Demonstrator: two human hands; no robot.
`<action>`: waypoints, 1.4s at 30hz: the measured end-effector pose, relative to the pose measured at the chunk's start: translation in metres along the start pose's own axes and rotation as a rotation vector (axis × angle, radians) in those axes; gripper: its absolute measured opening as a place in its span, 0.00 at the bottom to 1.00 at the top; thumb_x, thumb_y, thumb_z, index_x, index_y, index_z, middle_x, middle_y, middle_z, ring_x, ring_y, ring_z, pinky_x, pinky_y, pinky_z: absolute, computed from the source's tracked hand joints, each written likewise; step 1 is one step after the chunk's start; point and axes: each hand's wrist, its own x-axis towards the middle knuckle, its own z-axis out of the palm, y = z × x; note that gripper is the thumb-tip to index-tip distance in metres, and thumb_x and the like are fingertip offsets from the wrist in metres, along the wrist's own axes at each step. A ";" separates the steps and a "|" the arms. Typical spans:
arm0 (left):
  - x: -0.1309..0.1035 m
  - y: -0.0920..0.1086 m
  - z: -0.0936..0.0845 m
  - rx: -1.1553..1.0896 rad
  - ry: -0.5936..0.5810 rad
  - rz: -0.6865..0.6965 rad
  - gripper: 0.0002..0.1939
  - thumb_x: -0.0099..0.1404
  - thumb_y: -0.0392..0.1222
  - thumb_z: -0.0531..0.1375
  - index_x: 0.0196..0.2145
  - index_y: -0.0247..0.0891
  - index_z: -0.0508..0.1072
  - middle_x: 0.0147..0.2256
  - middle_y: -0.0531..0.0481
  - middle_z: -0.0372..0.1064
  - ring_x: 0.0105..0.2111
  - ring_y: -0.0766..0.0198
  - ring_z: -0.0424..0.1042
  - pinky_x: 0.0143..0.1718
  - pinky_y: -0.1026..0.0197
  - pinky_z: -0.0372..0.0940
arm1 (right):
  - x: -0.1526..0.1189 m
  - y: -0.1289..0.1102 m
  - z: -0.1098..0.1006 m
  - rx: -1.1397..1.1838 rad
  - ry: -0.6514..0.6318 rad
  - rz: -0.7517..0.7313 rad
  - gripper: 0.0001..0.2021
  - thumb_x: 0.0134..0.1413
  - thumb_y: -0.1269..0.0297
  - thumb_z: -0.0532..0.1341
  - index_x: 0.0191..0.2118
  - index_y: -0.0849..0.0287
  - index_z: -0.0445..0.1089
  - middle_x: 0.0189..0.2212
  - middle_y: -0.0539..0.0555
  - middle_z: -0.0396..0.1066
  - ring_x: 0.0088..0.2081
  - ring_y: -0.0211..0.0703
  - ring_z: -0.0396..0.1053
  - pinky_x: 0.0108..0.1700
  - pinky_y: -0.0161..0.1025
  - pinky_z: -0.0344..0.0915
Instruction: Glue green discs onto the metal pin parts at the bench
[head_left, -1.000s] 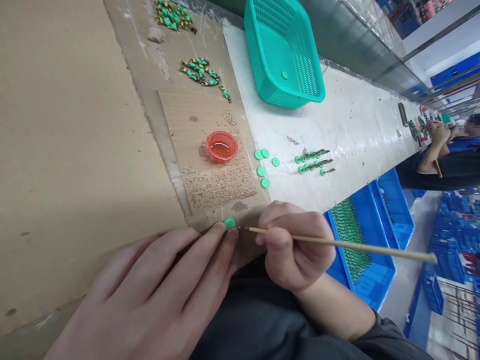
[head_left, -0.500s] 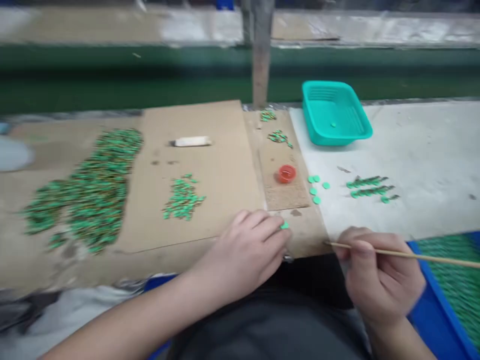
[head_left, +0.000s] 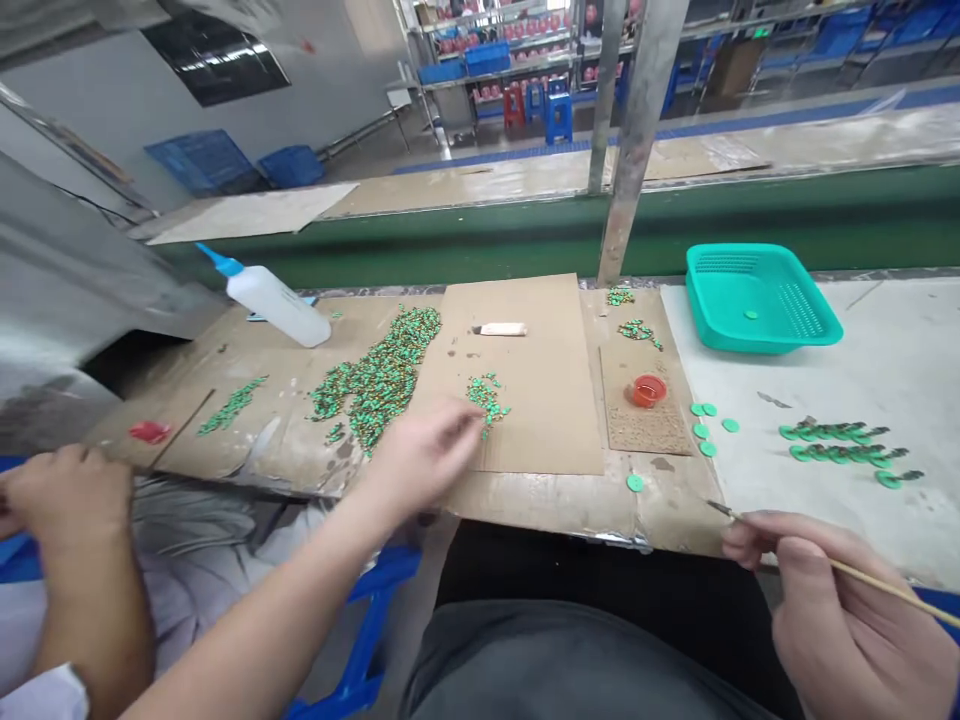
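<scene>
My left hand (head_left: pixel 431 450) has its thumb and fingers pinched together at the near edge of a small pile of green-and-gold pieces (head_left: pixel 487 392) on a cardboard sheet (head_left: pixel 540 400). Whatever is in the pinch is hidden. In my right hand (head_left: pixel 840 600) is a thin paintbrush (head_left: pixel 721 509), its dark tip pointing left over the table edge. A single green disc (head_left: pixel 635 483) lies flat between my hands. Several more green discs (head_left: pixel 707 449) lie beside a small red cup (head_left: pixel 647 391). To the right, discs bearing dark pieces (head_left: pixel 840 454) form rows.
A turquoise basket (head_left: pixel 765 343) stands at the back right. A larger pile of green-and-gold pieces (head_left: pixel 386 370) and a white bottle with a blue nozzle (head_left: pixel 281 308) are on the left. A co-worker's hand (head_left: pixel 67 495) rests at the far left edge. A metal post (head_left: pixel 630 170) rises behind.
My left hand has left the green disc and moved left to the small pile. The disc now lies uncovered. The view has tilted up and left; my right hand still holds the paintbrush.
</scene>
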 end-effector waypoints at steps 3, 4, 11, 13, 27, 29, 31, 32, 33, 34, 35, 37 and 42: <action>-0.004 -0.060 -0.037 0.175 0.069 -0.272 0.16 0.72 0.51 0.60 0.46 0.41 0.84 0.46 0.36 0.83 0.45 0.44 0.82 0.51 0.42 0.77 | 0.001 0.007 0.002 -0.004 -0.101 -0.071 0.08 0.79 0.64 0.67 0.47 0.55 0.85 0.41 0.53 0.88 0.35 0.38 0.87 0.42 0.29 0.86; -0.002 -0.076 -0.045 0.201 0.042 -0.320 0.16 0.67 0.51 0.61 0.44 0.43 0.85 0.45 0.37 0.84 0.45 0.43 0.82 0.52 0.42 0.77 | 0.001 0.009 0.003 -0.012 -0.129 -0.091 0.07 0.78 0.65 0.67 0.48 0.54 0.85 0.42 0.53 0.88 0.37 0.38 0.87 0.43 0.29 0.86; 0.005 -0.099 -0.053 0.214 -0.070 -0.380 0.14 0.63 0.52 0.62 0.38 0.48 0.87 0.42 0.43 0.87 0.44 0.46 0.85 0.51 0.49 0.78 | 0.000 0.005 0.011 -0.072 -0.172 -0.186 0.07 0.76 0.67 0.67 0.50 0.54 0.85 0.42 0.53 0.88 0.38 0.42 0.88 0.45 0.34 0.87; 0.004 -0.096 -0.053 0.205 -0.050 -0.362 0.15 0.64 0.54 0.61 0.36 0.48 0.87 0.42 0.43 0.88 0.45 0.46 0.85 0.50 0.50 0.77 | 0.000 0.002 0.009 -0.082 -0.164 -0.197 0.07 0.76 0.67 0.67 0.48 0.54 0.85 0.40 0.53 0.88 0.37 0.43 0.88 0.44 0.36 0.88; 0.009 0.046 -0.028 -0.215 0.145 0.146 0.04 0.74 0.47 0.70 0.41 0.52 0.87 0.40 0.57 0.87 0.39 0.63 0.86 0.47 0.63 0.80 | 0.009 -0.043 0.045 0.329 -0.286 0.379 0.04 0.70 0.62 0.74 0.43 0.55 0.84 0.38 0.54 0.89 0.38 0.43 0.89 0.43 0.34 0.86; 0.011 0.071 -0.016 -0.313 0.109 0.308 0.07 0.75 0.40 0.69 0.44 0.54 0.87 0.41 0.57 0.87 0.39 0.63 0.86 0.48 0.63 0.80 | 0.015 -0.053 0.056 0.530 -0.358 0.548 0.10 0.63 0.59 0.79 0.43 0.55 0.82 0.38 0.53 0.87 0.38 0.42 0.87 0.41 0.35 0.84; 0.013 0.087 -0.005 -0.383 0.076 0.402 0.11 0.74 0.36 0.69 0.47 0.55 0.86 0.42 0.55 0.86 0.40 0.61 0.87 0.47 0.61 0.81 | 0.020 -0.058 0.062 0.699 -0.358 0.640 0.16 0.54 0.60 0.84 0.42 0.54 0.80 0.34 0.49 0.84 0.35 0.39 0.83 0.39 0.34 0.82; 0.013 0.093 -0.001 -0.412 0.059 0.423 0.12 0.74 0.35 0.69 0.48 0.55 0.86 0.43 0.55 0.86 0.41 0.60 0.87 0.46 0.60 0.82 | 0.022 -0.059 0.063 0.760 -0.344 0.672 0.19 0.50 0.61 0.86 0.40 0.55 0.79 0.32 0.47 0.82 0.33 0.38 0.82 0.38 0.33 0.81; 0.013 0.097 0.004 -0.443 0.038 0.435 0.13 0.74 0.35 0.70 0.48 0.56 0.86 0.43 0.54 0.86 0.42 0.59 0.87 0.45 0.60 0.82 | 0.023 -0.059 0.062 0.804 -0.326 0.701 0.20 0.47 0.62 0.88 0.39 0.55 0.79 0.31 0.46 0.81 0.32 0.36 0.81 0.39 0.32 0.81; 0.012 0.101 0.009 -0.479 0.022 0.430 0.14 0.73 0.34 0.70 0.49 0.56 0.86 0.43 0.54 0.86 0.42 0.59 0.87 0.45 0.59 0.82 | 0.022 -0.058 0.061 0.838 -0.312 0.726 0.22 0.45 0.62 0.88 0.38 0.55 0.78 0.30 0.45 0.80 0.32 0.35 0.80 0.39 0.32 0.81; 0.010 0.104 0.014 -0.523 0.008 0.405 0.15 0.73 0.34 0.70 0.49 0.57 0.86 0.43 0.54 0.86 0.41 0.58 0.87 0.44 0.60 0.83 | 0.021 -0.057 0.058 0.864 -0.307 0.748 0.23 0.44 0.62 0.89 0.37 0.55 0.77 0.29 0.44 0.80 0.32 0.35 0.80 0.40 0.32 0.81; 0.004 0.112 0.026 -0.629 -0.011 0.313 0.15 0.73 0.34 0.70 0.50 0.56 0.86 0.42 0.54 0.86 0.40 0.60 0.87 0.42 0.61 0.83 | 0.017 -0.053 0.053 0.892 -0.310 0.790 0.25 0.42 0.59 0.89 0.36 0.56 0.75 0.28 0.44 0.79 0.30 0.36 0.80 0.39 0.34 0.82; -0.017 0.133 0.058 -0.889 -0.023 0.053 0.11 0.73 0.34 0.69 0.42 0.52 0.88 0.37 0.52 0.85 0.36 0.60 0.86 0.37 0.64 0.83 | 0.000 -0.046 0.044 0.903 -0.268 0.895 0.27 0.41 0.55 0.90 0.35 0.56 0.74 0.28 0.45 0.79 0.28 0.37 0.79 0.37 0.37 0.82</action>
